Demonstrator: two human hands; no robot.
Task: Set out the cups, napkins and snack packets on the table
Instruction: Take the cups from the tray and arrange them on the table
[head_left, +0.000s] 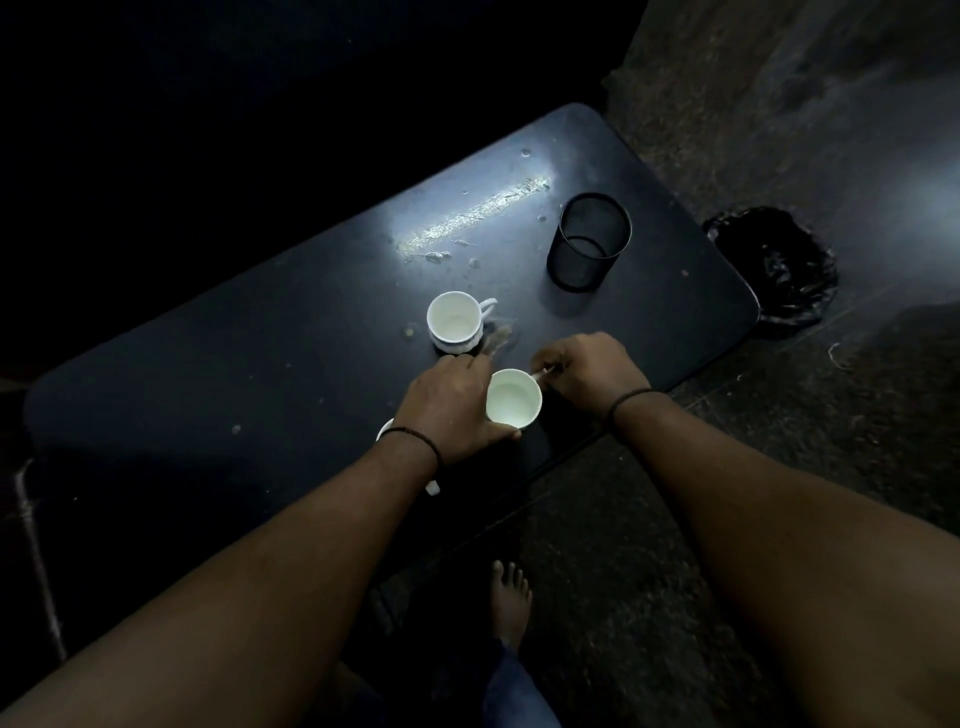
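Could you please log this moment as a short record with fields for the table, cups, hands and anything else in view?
surface: dark table, spotted, with a bright glare strip
held cup: white cup, empty inside, near the front edge
left hand: wrapped around the held cup's body
right hand: pinching that cup's handle
second cup: white, upright, empty, standing alone
third cup: mostly hidden under the left wrist
mesh holder: black, upright, empty
napkins, snack packets: none visible
floor: black bag beside the table

A dim room, likely domestic or a small office: a dark worktop carries white teacups and a mesh pen holder, over bare stone floor.
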